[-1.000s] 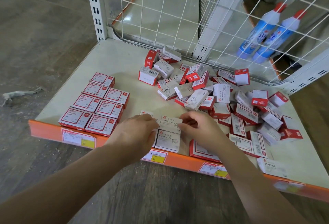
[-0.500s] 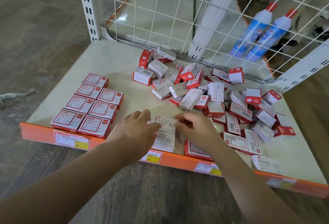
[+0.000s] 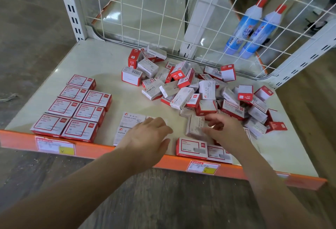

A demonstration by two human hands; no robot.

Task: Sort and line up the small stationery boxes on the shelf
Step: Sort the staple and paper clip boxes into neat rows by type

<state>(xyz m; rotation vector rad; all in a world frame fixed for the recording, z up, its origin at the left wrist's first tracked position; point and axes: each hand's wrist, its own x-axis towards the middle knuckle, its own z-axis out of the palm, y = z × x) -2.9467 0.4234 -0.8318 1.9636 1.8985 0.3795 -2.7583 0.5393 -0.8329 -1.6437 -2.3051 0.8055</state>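
While the right hand [image 3: 224, 131] is gripping a tilted white box [image 3: 195, 126] with thumb and curled fingers just above the near middle of the shelf [image 3: 101, 61], the left hand [image 3: 147, 137] is lying flat, fingers straight, on the white paper clip boxes [image 3: 131, 119] lined up near the front edge. Seven red-framed boxes [image 3: 72, 108] are sitting in two neat rows at the near left. A loose heap of boxes [image 3: 196, 90] is covering the far and right part of the shelf. Two flat red-edged boxes [image 3: 192, 147] are resting at the orange front rail [image 3: 91, 147], just under the right wrist. Two blue bottles [image 3: 254, 26] are showing behind the wire grid [image 3: 145, 10].
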